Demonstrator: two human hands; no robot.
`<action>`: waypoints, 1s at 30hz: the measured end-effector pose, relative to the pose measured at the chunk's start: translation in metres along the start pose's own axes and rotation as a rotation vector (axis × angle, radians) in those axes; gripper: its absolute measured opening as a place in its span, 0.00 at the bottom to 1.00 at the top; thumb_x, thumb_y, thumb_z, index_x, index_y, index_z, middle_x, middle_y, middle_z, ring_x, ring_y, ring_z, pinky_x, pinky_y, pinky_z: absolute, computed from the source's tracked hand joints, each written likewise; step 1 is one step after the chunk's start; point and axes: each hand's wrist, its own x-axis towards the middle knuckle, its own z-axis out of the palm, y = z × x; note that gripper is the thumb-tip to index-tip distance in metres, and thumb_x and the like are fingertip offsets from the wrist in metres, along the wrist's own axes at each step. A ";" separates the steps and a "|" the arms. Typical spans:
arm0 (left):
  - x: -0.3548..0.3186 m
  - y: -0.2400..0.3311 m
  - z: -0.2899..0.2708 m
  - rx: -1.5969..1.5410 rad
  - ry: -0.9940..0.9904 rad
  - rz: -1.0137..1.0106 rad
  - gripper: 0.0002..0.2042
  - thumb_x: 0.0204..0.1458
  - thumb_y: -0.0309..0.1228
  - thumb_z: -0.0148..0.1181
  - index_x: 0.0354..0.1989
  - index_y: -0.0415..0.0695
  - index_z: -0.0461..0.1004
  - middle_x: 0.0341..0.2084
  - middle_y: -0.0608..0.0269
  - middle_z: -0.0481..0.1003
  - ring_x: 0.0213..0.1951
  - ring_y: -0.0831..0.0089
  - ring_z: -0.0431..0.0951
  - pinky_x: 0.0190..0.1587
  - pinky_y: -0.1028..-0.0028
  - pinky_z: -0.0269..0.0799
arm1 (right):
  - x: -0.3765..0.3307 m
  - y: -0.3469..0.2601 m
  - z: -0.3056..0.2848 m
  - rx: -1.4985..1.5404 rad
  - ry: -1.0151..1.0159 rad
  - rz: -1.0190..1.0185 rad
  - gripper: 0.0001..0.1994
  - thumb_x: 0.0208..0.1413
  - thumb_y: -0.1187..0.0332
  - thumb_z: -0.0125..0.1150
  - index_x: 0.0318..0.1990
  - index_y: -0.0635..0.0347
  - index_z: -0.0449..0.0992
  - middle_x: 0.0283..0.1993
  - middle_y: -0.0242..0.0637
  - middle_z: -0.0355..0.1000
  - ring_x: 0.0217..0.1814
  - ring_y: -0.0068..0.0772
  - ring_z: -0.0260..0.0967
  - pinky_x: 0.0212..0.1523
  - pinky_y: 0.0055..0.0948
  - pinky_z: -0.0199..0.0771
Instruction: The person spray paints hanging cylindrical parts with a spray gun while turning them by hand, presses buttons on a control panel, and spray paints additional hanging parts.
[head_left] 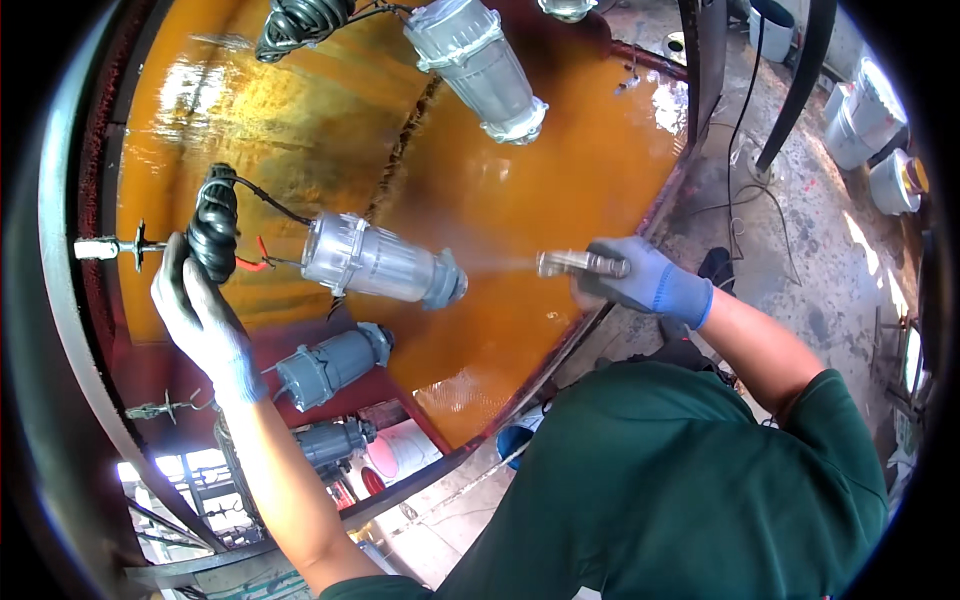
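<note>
My left hand (208, 325), in a pale glove, grips the lower part of a coiled black cable (214, 222). The cable runs to a silvery, ribbed cylindrical motor housing (375, 260), which hangs sideways from a metal hook (135, 247) with a red clip (258, 257) near it. My right hand (645, 280), in a blue-grey glove, is closed around a metal spray gun (570, 263), blurred by motion. A thin pale mist stretches from its nozzle toward the housing's narrower end. The gun and the housing are apart.
Another silvery housing (480, 70) hangs above with its own cable coil (303, 25). Grey unpainted-looking housings (330, 368) hang below. Behind them stands a booth wall wet with orange-brown liquid (540, 190). Buckets (865, 115) and a hose (738, 130) are on the floor at right.
</note>
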 end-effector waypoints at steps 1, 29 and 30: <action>-0.007 -0.003 -0.001 -0.097 0.017 -0.023 0.19 0.74 0.32 0.48 0.66 0.33 0.73 0.61 0.47 0.72 0.61 0.60 0.75 0.67 0.62 0.69 | 0.000 0.001 -0.001 -0.053 -0.090 -0.076 0.13 0.61 0.60 0.70 0.40 0.61 0.79 0.33 0.43 0.81 0.37 0.41 0.83 0.41 0.38 0.80; -0.052 -0.022 -0.039 0.058 0.075 -0.248 0.27 0.74 0.36 0.49 0.78 0.40 0.59 0.76 0.47 0.60 0.77 0.55 0.59 0.78 0.56 0.52 | 0.034 0.004 -0.023 -0.069 -0.250 -0.030 0.14 0.61 0.56 0.66 0.39 0.59 0.79 0.35 0.39 0.84 0.40 0.44 0.84 0.44 0.40 0.82; -0.053 -0.012 -0.033 -0.057 0.091 -0.284 0.27 0.76 0.39 0.46 0.77 0.36 0.59 0.76 0.47 0.60 0.76 0.56 0.60 0.78 0.57 0.52 | 0.035 0.012 -0.020 -0.026 -0.147 -0.073 0.14 0.61 0.55 0.66 0.39 0.58 0.79 0.34 0.39 0.84 0.41 0.46 0.84 0.45 0.41 0.82</action>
